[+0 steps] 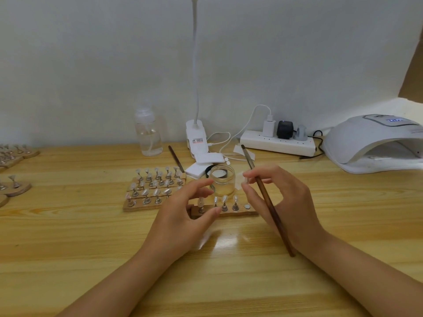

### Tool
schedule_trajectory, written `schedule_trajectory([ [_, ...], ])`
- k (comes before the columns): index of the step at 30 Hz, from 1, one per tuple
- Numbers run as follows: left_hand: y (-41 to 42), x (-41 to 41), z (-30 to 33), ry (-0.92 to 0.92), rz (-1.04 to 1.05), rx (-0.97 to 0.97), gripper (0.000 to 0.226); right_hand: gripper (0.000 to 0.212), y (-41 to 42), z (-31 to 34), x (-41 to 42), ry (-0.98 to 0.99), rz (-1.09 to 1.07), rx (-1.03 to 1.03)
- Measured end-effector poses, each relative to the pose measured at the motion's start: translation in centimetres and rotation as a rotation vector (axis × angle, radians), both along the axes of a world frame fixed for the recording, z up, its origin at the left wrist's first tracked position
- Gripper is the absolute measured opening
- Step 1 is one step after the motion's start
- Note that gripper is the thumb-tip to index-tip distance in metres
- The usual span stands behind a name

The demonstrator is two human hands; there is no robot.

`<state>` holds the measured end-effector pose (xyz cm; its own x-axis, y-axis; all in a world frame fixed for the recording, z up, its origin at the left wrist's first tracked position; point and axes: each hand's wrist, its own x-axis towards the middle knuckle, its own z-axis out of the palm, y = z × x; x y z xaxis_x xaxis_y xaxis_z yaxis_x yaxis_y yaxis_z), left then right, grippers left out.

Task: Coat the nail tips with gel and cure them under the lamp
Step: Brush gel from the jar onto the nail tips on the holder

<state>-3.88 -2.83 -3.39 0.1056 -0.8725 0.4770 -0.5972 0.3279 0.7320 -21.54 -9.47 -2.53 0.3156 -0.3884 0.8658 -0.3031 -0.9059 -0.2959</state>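
The wooden table (pixel 68 236) carries everything. The white curing lamp (pixel 366 143) sits far beyond the right hand (pixel 281 202), toward the wall, its display lit. Beyond the left hand (pixel 183 216) stand wooden strips of nail tips on pegs (pixel 155 186). Just past both hands' fingertips lies a wooden holder strip (pixel 229 212) with four nail tips upright on it. The open gel jar (pixel 222 180) stands just beyond that strip, between the two hands. The right hand grips a brown brush (pixel 270 204) slanting back across its palm and pinches a single nail tip (pixel 245 181). The left hand is relaxed, fingers loosely curved, holding nothing.
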Motion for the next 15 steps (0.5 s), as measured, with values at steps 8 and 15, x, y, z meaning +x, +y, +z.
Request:
schedule_trajectory([
  [8,0.3,-0.5,0.7,-0.082,-0.114,-0.221,0.026,0.019,1.2,0.0,1.0,0.073,0.204,-0.088],
  [15,0.3,-0.5,0.6,-0.104,-0.08,-0.302,0.031,0.018,1.2,-0.2,1.1,0.082,0.246,-0.061],
])
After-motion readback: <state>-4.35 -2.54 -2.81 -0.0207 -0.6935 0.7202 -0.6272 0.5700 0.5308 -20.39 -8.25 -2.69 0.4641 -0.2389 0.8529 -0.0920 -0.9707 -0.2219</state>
